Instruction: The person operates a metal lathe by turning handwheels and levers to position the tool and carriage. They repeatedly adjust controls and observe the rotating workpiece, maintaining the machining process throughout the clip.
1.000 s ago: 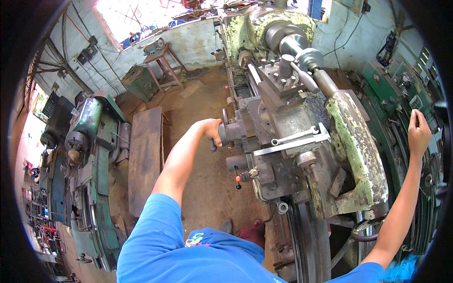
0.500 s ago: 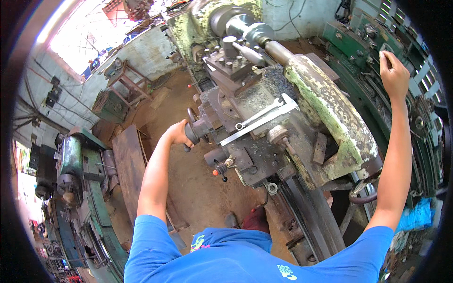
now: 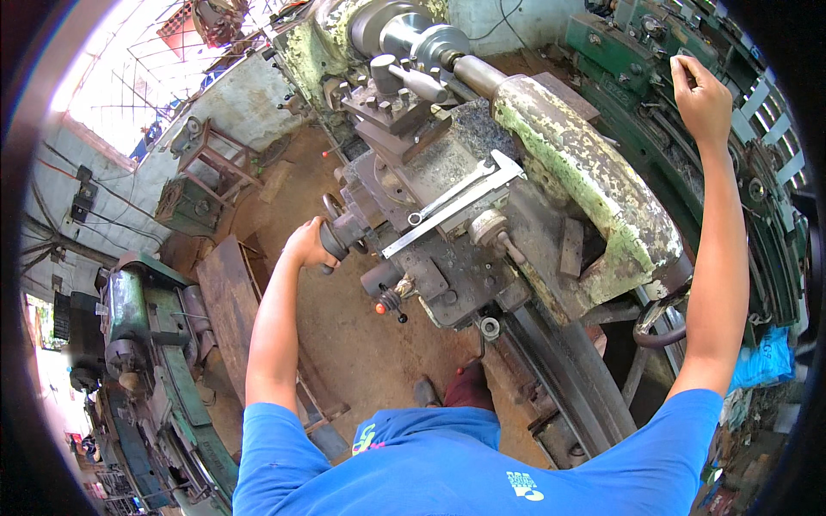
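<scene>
My left hand (image 3: 305,245) is wrapped round the dark rim of a handwheel (image 3: 333,239) on the lathe's carriage. My right hand (image 3: 705,103) is raised at the far right, beyond the tailstock (image 3: 589,168); its thumb and fingers are pinched, and anything between them is too small to name. A vernier caliper (image 3: 449,212) and a combination wrench (image 3: 447,196) lie side by side on the carriage. Farther off, a bolted tool post (image 3: 391,107) with a lever handle stands near a shiny round workpiece (image 3: 440,45), between the chuck (image 3: 372,26) and the tailstock's quill (image 3: 478,76).
Lever knobs (image 3: 391,310) project from the carriage's near side. A tailstock handwheel (image 3: 661,331) sits beside my right forearm. Green machines stand at right (image 3: 619,60) and left (image 3: 129,301). A wooden board (image 3: 228,284) and a small stand (image 3: 215,163) are on the left.
The whole view has shifted, so the lathe appears slightly higher and farther left. My left hand stays on the handwheel; my right hand remains raised and pinched.
</scene>
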A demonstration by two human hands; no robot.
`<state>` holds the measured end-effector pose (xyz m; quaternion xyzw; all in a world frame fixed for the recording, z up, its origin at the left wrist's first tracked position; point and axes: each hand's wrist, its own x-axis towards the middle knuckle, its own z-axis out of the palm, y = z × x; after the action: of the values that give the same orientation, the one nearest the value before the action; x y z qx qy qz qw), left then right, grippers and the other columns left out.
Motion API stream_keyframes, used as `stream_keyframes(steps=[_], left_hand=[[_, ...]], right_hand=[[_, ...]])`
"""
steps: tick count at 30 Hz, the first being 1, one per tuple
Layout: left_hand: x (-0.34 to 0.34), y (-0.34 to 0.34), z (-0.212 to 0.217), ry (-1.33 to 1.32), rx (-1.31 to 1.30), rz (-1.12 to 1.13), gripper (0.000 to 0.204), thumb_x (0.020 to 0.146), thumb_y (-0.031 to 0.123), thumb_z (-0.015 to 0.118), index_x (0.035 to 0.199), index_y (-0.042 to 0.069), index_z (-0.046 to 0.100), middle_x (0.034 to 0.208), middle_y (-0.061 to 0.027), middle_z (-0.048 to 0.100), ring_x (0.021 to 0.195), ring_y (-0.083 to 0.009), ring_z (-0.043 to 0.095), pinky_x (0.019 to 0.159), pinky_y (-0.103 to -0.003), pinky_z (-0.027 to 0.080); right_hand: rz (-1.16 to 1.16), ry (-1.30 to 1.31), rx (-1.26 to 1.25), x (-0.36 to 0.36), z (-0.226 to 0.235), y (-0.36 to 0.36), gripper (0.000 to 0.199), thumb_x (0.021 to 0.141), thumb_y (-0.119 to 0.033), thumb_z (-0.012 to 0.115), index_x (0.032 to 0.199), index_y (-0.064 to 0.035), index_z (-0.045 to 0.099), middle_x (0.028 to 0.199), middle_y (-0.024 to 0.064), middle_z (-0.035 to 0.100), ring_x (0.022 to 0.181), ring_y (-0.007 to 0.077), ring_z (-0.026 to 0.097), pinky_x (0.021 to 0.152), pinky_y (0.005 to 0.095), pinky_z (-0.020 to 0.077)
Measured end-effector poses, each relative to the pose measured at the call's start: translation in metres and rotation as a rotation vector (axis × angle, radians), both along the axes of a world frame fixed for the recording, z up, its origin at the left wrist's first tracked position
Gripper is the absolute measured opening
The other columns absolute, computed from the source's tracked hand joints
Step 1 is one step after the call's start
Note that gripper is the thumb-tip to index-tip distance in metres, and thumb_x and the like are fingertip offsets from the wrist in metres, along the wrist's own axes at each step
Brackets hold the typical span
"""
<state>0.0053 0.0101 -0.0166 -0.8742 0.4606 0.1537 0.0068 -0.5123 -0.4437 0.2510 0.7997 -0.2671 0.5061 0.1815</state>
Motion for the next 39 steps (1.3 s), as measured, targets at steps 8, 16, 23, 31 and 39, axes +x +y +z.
stream_keyframes(steps=[8, 16, 23, 31, 39], left_hand=[[-0.008, 0.004, -0.003, -0.088, -0.061, -0.005, 0.116, 0.046, 0.040, 0.095, 0.146, 0.005, 0.049, 0.135, -0.0220, 0.063, 0.127, -0.0391, 0.061, 0.108, -0.046, 0.051], [-0.016, 0.011, -0.007, -0.169, -0.073, 0.019, 0.112, 0.049, 0.040, 0.092, 0.147, 0.007, 0.049, 0.131, -0.0200, 0.064, 0.125, -0.0391, 0.061, 0.106, -0.046, 0.051], [-0.023, 0.012, -0.006, -0.199, -0.047, 0.038, 0.115, 0.050, 0.040, 0.096, 0.150, 0.010, 0.047, 0.137, -0.0157, 0.060, 0.131, -0.0344, 0.058, 0.104, -0.049, 0.050], [-0.032, 0.015, -0.008, -0.247, -0.107, 0.044, 0.115, 0.049, 0.038, 0.095, 0.149, 0.008, 0.048, 0.140, -0.0164, 0.059, 0.132, -0.0348, 0.057, 0.105, -0.048, 0.048], [-0.039, 0.017, -0.011, -0.281, -0.146, 0.060, 0.114, 0.049, 0.034, 0.095, 0.149, 0.008, 0.047, 0.143, -0.0159, 0.057, 0.134, -0.0346, 0.055, 0.106, -0.049, 0.046]], right_hand=[[-0.074, 0.065, -0.035, -0.006, -0.001, -0.011, 0.022, 0.099, -0.030, 0.068, 0.108, -0.0120, 0.076, 0.096, 0.0121, 0.077, 0.084, 0.0320, 0.075, 0.072, 0.0380, 0.0575], [-0.105, 0.066, 0.043, -0.011, -0.007, -0.029, 0.023, 0.102, -0.027, 0.067, 0.114, -0.0098, 0.075, 0.105, 0.0140, 0.076, 0.089, 0.0295, 0.075, 0.078, 0.0363, 0.0569], [-0.115, 0.053, 0.071, -0.015, -0.010, -0.036, 0.023, 0.103, -0.028, 0.066, 0.115, -0.0099, 0.075, 0.101, 0.0137, 0.076, 0.083, 0.0280, 0.074, 0.075, 0.0359, 0.0561], [-0.109, 0.067, 0.061, -0.015, -0.012, -0.040, 0.022, 0.103, -0.027, 0.067, 0.113, -0.0102, 0.075, 0.101, 0.0128, 0.077, 0.084, 0.0276, 0.075, 0.075, 0.0356, 0.0568], [-0.123, 0.072, 0.081, -0.015, -0.012, -0.038, 0.022, 0.102, -0.028, 0.067, 0.112, -0.0098, 0.076, 0.102, 0.0127, 0.077, 0.086, 0.0261, 0.076, 0.076, 0.0356, 0.0570]])
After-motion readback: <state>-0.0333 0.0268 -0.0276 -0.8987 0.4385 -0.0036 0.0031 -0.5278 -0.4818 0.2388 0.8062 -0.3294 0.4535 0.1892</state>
